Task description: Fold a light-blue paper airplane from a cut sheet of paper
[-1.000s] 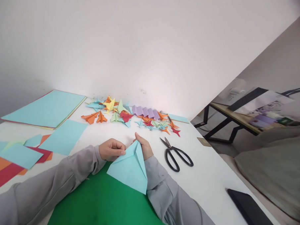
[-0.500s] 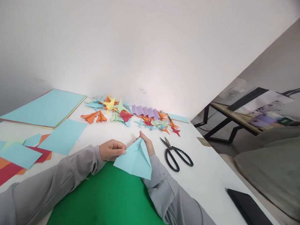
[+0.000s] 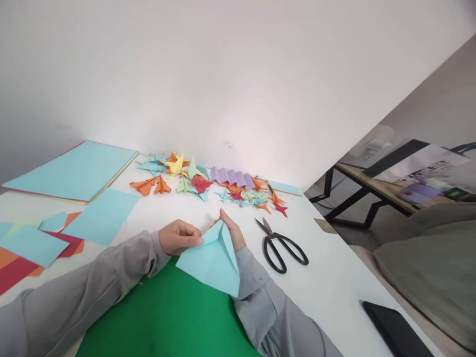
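A light blue folded sheet of paper (image 3: 213, 259) is held up in front of me, its narrow folded tip pointing away and its wide edge toward me. Its two far sides are turned in at a slant. My left hand (image 3: 179, 236) pinches its left folded edge between thumb and fingers. Behind its right side, my right hand (image 3: 232, 231) grips the sheet near the tip, thumb upward, most of its fingers hidden by the paper. Beneath the paper lies a green mat or board (image 3: 172, 312).
Black-handled scissors (image 3: 274, 246) lie to the right, blades open. Folded paper planes (image 3: 175, 168) and a pleated purple strip (image 3: 232, 178) lie along the wall. Cut paper pieces (image 3: 33, 246) and a stack of sheets (image 3: 73, 168) are left. A black flat device (image 3: 400, 333) sits near the right edge.
The near edge of the blue paper has swung down and toward me a little. My left hand has shifted slightly right along the fold; both hands keep their hold.
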`<state>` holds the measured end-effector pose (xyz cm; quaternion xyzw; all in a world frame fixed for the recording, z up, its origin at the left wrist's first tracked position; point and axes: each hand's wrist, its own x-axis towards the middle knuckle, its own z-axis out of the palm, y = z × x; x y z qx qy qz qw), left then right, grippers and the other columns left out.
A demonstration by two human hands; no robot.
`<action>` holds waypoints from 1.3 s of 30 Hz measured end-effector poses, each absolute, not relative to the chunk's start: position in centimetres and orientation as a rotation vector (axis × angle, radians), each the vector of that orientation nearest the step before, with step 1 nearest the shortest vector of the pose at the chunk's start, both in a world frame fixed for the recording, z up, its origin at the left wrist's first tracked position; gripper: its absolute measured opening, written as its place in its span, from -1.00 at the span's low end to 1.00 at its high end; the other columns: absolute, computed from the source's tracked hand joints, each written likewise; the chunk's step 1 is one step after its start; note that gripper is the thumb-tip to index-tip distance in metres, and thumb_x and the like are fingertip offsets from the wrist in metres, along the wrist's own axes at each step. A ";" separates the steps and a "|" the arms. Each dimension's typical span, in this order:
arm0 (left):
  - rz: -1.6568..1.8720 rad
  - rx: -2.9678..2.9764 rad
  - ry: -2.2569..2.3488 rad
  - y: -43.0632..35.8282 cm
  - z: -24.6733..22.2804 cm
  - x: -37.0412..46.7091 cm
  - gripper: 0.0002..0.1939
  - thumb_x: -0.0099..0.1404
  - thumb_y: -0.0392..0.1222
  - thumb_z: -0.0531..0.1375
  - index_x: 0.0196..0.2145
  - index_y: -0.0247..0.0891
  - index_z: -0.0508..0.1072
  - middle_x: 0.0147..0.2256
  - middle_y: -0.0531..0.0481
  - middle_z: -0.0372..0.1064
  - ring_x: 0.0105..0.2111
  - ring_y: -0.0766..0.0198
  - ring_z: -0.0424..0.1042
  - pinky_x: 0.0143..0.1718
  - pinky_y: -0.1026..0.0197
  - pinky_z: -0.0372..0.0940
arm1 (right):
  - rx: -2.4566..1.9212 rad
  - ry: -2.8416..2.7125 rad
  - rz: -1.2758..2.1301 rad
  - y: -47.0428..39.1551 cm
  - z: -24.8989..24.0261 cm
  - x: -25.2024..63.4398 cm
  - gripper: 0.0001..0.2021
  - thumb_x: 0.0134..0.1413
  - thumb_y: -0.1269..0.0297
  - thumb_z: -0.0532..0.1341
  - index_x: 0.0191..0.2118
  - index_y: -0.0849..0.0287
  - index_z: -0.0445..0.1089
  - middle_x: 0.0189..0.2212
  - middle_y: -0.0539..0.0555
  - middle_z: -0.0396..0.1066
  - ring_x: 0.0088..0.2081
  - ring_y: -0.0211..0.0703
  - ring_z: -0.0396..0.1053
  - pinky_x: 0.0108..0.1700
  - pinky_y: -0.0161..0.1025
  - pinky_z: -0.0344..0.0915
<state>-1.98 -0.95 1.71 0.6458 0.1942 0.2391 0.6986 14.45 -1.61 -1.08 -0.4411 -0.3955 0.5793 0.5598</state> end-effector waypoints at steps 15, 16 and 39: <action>0.521 1.382 0.562 -1.1 1.8 -2.3 -0.50 -0.05 0.09 0.21 -0.82 -0.30 0.11 -0.77 0.15 -0.04 -0.75 0.51 -0.09 -0.70 0.30 -0.22 | -1.074 -0.719 1.471 -2.1 -0.6 14.3 -0.46 -0.17 -0.18 0.08 -0.81 0.08 -0.10 -0.93 -0.16 -0.20 -0.83 -0.38 -0.21 -0.74 -0.34 -0.17; 0.525 1.370 0.573 -1.2 1.9 -2.3 -0.49 -0.06 0.09 0.22 -0.83 -0.30 0.10 -0.78 0.15 -0.05 -0.76 0.52 -0.10 -0.70 0.30 -0.23 | -1.054 -0.746 1.460 -2.2 -0.3 14.3 -0.47 -0.17 -0.18 0.08 -0.81 0.08 -0.09 -0.93 -0.15 -0.18 -0.82 -0.38 -0.18 -0.74 -0.34 -0.14; 0.576 1.262 0.614 -1.2 2.1 -1.6 -0.70 -0.20 -0.10 0.34 -0.63 -0.41 0.39 -0.65 0.01 0.36 -0.60 0.34 0.32 -0.55 0.28 0.19 | -1.069 -1.164 1.377 -4.2 0.4 12.0 -0.61 -0.21 -0.03 0.22 -0.69 0.23 0.28 -0.91 -0.17 0.05 -0.82 -0.47 -0.07 -0.76 -0.41 -0.20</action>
